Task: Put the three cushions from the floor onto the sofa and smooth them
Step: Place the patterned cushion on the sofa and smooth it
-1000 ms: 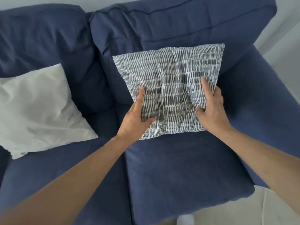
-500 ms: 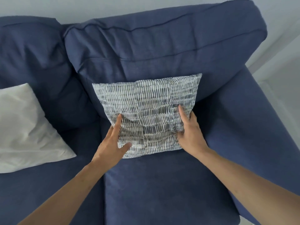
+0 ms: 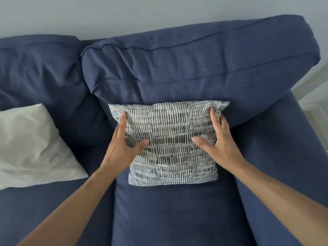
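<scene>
A grey-and-white patterned cushion [image 3: 168, 148] leans against the right back cushion of the dark blue sofa [image 3: 177, 219]. My left hand [image 3: 122, 148] lies along the cushion's left side, fingers stretched up the edge and thumb pressing on its face. My right hand [image 3: 220, 142] mirrors it on the right side, its fingertips curled around the upper right corner and thumb on the front. A plain white cushion [image 3: 30, 146] rests on the left seat, tilted against the left back cushion. No third cushion is in view.
The sofa's right armrest [image 3: 287, 166] runs down the right side. A pale wall [image 3: 142, 15] stands behind the sofa, and white trim [image 3: 312, 89] shows past the armrest at the far right.
Both hands slid from the cushion's lower part up to its upper sides. The view shifted, so the patterned cushion now sits lower in the frame and more upright against the backrest.
</scene>
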